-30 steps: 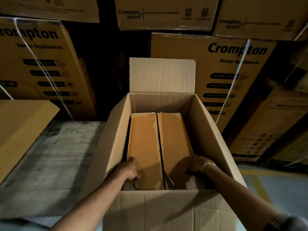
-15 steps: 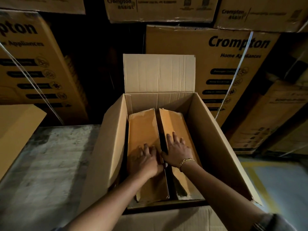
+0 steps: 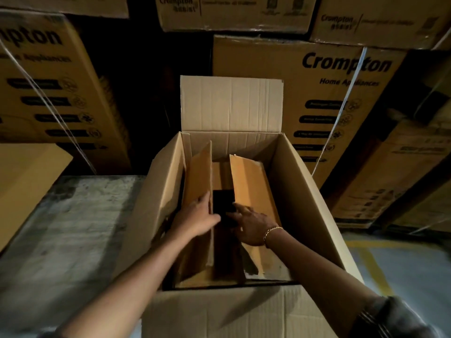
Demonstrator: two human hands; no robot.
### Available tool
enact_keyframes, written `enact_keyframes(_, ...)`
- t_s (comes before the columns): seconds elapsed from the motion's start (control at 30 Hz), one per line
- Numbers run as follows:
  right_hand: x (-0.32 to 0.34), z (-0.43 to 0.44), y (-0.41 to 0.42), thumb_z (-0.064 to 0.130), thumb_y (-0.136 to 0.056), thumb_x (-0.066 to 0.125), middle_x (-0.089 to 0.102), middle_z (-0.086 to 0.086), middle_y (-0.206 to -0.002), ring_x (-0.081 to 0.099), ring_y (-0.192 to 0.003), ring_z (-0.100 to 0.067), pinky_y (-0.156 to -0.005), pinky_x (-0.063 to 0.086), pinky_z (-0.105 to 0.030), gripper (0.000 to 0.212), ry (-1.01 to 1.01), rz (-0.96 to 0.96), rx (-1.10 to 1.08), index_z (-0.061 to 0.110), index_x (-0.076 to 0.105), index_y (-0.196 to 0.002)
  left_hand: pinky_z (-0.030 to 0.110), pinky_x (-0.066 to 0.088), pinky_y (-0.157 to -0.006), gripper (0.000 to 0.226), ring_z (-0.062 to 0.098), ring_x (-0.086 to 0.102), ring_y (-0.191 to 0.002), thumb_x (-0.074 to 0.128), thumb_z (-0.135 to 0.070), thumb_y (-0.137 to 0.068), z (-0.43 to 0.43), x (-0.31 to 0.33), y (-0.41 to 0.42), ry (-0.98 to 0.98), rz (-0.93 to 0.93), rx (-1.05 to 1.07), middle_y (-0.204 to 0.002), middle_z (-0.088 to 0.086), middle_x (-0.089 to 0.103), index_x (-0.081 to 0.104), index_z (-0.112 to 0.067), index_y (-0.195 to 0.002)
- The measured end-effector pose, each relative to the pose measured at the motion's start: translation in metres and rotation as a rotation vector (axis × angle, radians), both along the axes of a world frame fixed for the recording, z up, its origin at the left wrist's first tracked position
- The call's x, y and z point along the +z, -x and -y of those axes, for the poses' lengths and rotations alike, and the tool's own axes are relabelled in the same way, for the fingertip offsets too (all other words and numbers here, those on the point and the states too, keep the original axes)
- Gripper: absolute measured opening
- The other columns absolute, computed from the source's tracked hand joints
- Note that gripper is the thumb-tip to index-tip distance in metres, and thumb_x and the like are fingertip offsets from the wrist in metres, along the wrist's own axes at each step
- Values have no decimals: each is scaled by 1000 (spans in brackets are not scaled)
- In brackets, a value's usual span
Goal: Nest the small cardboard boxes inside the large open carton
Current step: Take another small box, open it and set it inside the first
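Holds with the left grip [image 3: 197, 215] the inner edge of the left flap [image 3: 197, 172] of a small orange-brown cardboard box [image 3: 220, 176], thumb on the near face and fingers behind (flap close to upright). Lays the fingers of the right grip [image 3: 251, 225] over the inner edge of the right flap [image 3: 253, 184], tilted up less steeply; thumb lost in the dark gap, so cannot tell whether clasping or merely pressing. Wears a thin gold chain bracelet [image 3: 272, 231] at the right wrist. Between the flaps, something black [image 3: 223, 201], too dark to identify. Box seated down inside the large pale-brown open carton [image 3: 305, 191], nearer its left wall, with the carton's rear lid flap [image 3: 231, 103] standing up. Left of the carton, a worn grey counter [image 3: 61, 228] and a flat tan cardboard sheet [image 3: 24, 181]; behind, stacked printed Crompton cartons [image 3: 329, 93].
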State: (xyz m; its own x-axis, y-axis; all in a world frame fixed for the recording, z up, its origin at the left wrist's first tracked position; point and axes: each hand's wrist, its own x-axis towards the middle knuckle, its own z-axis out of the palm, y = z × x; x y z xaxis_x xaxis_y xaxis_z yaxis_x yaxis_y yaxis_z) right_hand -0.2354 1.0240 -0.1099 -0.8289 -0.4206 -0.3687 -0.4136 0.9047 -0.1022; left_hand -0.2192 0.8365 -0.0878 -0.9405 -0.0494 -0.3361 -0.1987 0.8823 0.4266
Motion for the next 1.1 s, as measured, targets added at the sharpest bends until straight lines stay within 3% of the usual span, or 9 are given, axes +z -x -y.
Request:
enact_keyframes(0.07, 7, -4, -13, 55, -95, 42, 15, 0, -166, 25, -148, -30, -108, 40, -52, 62, -88, -18, 76, 32, 36, -152, 44, 57, -88, 73, 27, 64, -112, 57, -36, -95, 22, 22, -16, 79, -171, 13, -148, 5, 49, 18, -36, -157)
enact_keyframes(0.13, 26, -10, -23, 49, -92, 50, 31, -1, -159, 42, -138, -30, -99, 47, -47, 58, -104, -104, 52, 29, 43, -146, 42, 53, -92, 68, 29, 58, -121, 58, -31, -94, 47, 35, -30, 232, -281, 22, -148, 6, 49, 27, -28, -155)
enact_keyframes(0.27, 78, -44, -31, 32, -89, 56, 60, -6, -125, 66, -104, -31, -77, 56, -39, 56, 1, -215, -159, 23, 40, -142, 42, 46, -103, 72, 29, 45, -136, 55, -28, -98, 78, 31, -61, 295, -228, 144, -160, 7, 36, 20, -23, -160)
enact_keyframes(0.37, 100, -90, -32, 25, -92, 58, 67, -7, -106, 68, -94, -28, -77, 58, -38, 55, 44, -206, -323, 19, 37, -142, 41, 46, -98, 60, 28, 50, -130, 50, -31, -102, 76, 18, -84, 275, -271, 235, -152, 8, 44, 27, -21, -157)
enact_keyframes(0.53, 71, -144, -51, 30, -93, 53, 54, -7, -133, 58, -116, -30, -87, 56, -45, 60, -26, -221, -480, 24, 31, -149, 39, 48, -92, 45, 29, 58, -119, 49, -29, -103, 63, 9, -104, 221, -370, 309, -139, 10, 56, 43, -16, -146)
enact_keyframes(0.73, 44, -148, -70, 36, -96, 47, 12, -11, -164, 19, -147, -33, -115, 30, -48, 51, -277, -378, -295, 26, 40, -145, 38, 48, -88, 46, 29, 59, -119, 46, -31, -104, 59, 17, -109, 303, -373, 269, -141, 11, 53, 42, -12, -146)
enact_keyframes(0.93, 41, -129, -42, 32, -99, 47, 33, -11, -158, 13, -151, -36, -123, 9, -48, 46, -399, -277, -144, 23, 48, -144, 38, 51, -85, 60, 27, 56, -122, 42, -26, -104, 59, 21, -105, 438, -289, 220, -157, 11, 33, 21, -8, -157)
enact_keyframes(1.0, 35, -122, -28, 36, -99, 49, 34, -10, -159, 17, -151, -34, -124, 11, -47, 53, -403, -191, -180, 22, 42, -149, 38, 45, -98, 76, 28, 42, -135, 49, -18, -98, 55, 21, -102, 540, -294, 154, -163, 11, 19, 5, -10, -160)
enact_keyframes(1.1, 32, -106, -17, 45, -95, 53, 42, -6, -155, 33, -145, -28, -119, 28, -42, 57, -320, -90, -230, 23, 45, -147, 46, 27, -117, 89, 34, 18, -149, 59, -11, -90, 45, 21, -91, 752, -374, -10, -167, 14, 2, 6, -13, -161)
